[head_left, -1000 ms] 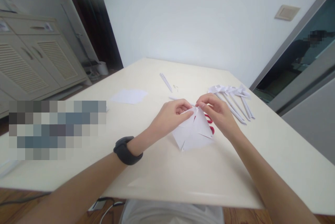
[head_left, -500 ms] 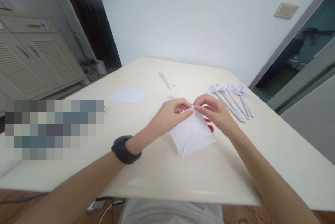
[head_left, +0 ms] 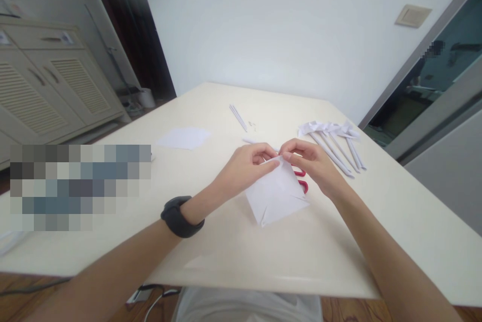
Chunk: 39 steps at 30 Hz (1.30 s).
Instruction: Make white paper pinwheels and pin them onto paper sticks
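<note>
A square of white paper (head_left: 276, 191) with slits at its near corners hangs tilted over the table. My left hand (head_left: 254, 164) pinches its far corner between thumb and fingers. Right beside it, my right hand (head_left: 307, 161) grips the same corner, the fingertips of both hands nearly touching. Red scissor handles (head_left: 303, 186) show partly behind the paper, under my right hand; the blades are hidden. Just beyond my fingers lies a rolled white paper stick (head_left: 250, 140), its right end covered by my hands.
Several paper pinwheels on rolled sticks (head_left: 335, 146) lie at the right. Thin paper sticks (head_left: 238, 117) and small scraps (head_left: 252, 124) rest farther back. White paper sheets (head_left: 184, 138) lie at the left, near a blurred-out patch (head_left: 81, 186). A person (head_left: 427, 68) is beyond the doorway.
Both hands keep their pinch on the paper's far corner, with only a tiny shift of the fingers. The view has moved slightly.
</note>
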Each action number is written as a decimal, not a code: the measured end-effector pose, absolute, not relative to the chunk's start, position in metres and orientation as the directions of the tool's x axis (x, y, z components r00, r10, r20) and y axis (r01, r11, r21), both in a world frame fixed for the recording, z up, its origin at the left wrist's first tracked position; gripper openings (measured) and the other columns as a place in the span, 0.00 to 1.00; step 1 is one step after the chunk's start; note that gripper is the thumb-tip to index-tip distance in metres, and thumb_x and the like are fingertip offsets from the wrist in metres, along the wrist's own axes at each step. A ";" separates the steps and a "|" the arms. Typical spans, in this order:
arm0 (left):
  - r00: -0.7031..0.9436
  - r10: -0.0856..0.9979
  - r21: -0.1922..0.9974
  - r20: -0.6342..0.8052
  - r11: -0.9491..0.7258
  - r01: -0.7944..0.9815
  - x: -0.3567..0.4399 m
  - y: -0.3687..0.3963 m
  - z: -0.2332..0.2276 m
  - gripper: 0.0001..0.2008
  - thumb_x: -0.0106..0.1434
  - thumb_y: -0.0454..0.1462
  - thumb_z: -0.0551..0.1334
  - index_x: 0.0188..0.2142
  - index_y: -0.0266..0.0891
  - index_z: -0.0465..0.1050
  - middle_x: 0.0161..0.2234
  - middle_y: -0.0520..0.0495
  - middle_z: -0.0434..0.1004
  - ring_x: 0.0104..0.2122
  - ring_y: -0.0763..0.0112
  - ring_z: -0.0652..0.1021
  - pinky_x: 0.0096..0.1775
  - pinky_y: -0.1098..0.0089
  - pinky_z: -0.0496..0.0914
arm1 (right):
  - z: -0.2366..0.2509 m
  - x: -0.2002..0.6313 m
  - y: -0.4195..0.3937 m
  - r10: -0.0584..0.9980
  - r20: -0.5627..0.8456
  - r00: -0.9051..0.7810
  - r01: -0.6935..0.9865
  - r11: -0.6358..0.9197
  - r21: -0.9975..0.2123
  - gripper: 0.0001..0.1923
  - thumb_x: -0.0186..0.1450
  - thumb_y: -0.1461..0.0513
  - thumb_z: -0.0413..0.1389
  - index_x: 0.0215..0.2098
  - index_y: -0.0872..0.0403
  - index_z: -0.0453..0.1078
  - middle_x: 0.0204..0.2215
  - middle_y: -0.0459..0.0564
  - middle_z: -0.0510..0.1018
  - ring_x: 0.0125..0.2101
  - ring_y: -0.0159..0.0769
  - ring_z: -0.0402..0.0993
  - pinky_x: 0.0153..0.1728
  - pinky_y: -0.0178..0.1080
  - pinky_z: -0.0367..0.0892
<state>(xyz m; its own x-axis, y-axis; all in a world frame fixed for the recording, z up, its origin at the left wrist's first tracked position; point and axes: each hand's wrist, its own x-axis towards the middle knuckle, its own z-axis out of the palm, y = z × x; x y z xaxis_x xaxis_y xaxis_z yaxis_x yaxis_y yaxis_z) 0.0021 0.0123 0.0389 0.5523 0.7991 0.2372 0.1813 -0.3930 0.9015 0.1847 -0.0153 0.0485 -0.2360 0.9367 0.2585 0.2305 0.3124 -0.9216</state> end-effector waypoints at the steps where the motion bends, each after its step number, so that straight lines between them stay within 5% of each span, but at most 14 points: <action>1: 0.553 0.799 0.903 0.235 -0.390 0.181 0.002 0.012 0.039 0.11 0.59 0.43 0.57 0.35 0.39 0.71 0.33 0.46 0.77 0.32 0.65 0.77 0.32 0.69 0.68 | 0.048 0.185 -0.015 0.937 0.259 -0.236 0.224 0.312 -0.923 0.08 0.60 0.57 0.55 0.29 0.54 0.67 0.29 0.45 0.69 0.27 0.28 0.65 0.26 0.33 0.62; 32: 0.534 0.790 0.902 0.301 -0.418 0.109 0.005 0.011 0.041 0.09 0.58 0.41 0.59 0.31 0.37 0.70 0.31 0.48 0.76 0.32 0.69 0.77 0.31 0.72 0.69 | 0.048 0.182 -0.017 0.944 0.278 -0.176 0.190 0.309 -0.932 0.09 0.60 0.58 0.55 0.27 0.55 0.68 0.24 0.44 0.69 0.26 0.28 0.65 0.26 0.31 0.62; 39: 0.522 0.793 0.895 0.313 -0.431 0.118 0.004 0.011 0.042 0.09 0.58 0.42 0.60 0.31 0.37 0.70 0.31 0.47 0.76 0.33 0.68 0.77 0.33 0.71 0.70 | 0.050 0.186 -0.018 0.941 0.235 -0.244 0.231 0.292 -0.928 0.08 0.59 0.57 0.57 0.32 0.54 0.69 0.31 0.46 0.71 0.29 0.30 0.68 0.29 0.33 0.63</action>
